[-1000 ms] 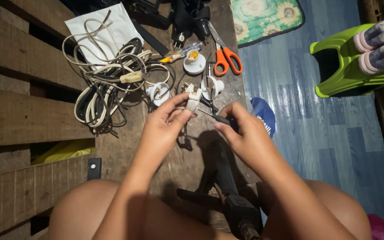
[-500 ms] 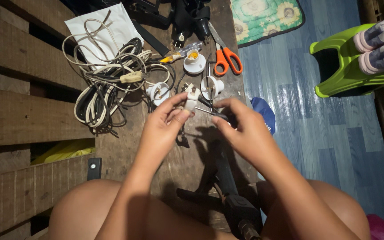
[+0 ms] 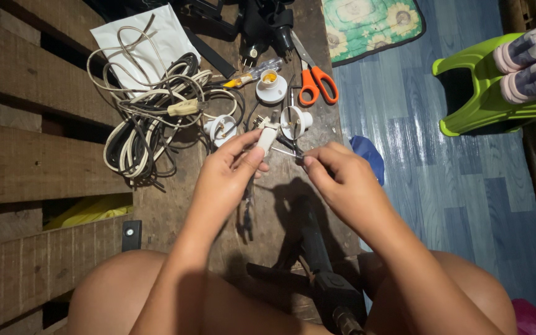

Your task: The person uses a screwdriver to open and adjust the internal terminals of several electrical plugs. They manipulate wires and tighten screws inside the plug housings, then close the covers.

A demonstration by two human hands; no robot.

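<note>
Right hand (image 3: 342,180) drawn slightly back, pinching thin wire, left hand (image 3: 231,170) gripping white plug (image 3: 267,138) upright, prongs toward orange scissors (image 3: 315,79).

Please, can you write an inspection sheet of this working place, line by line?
Surface: worn wooden board.
Job's things: small white plug, thin metal tool.
Clutter: orange scissors, white lamp sockets, white paper.
Grippers: left hand holds the plug; right hand pinches the tool.
Cables: tangled white and black cords.
Surroundings: blue floor, green stool, pink shoes, flowered mat.
</note>
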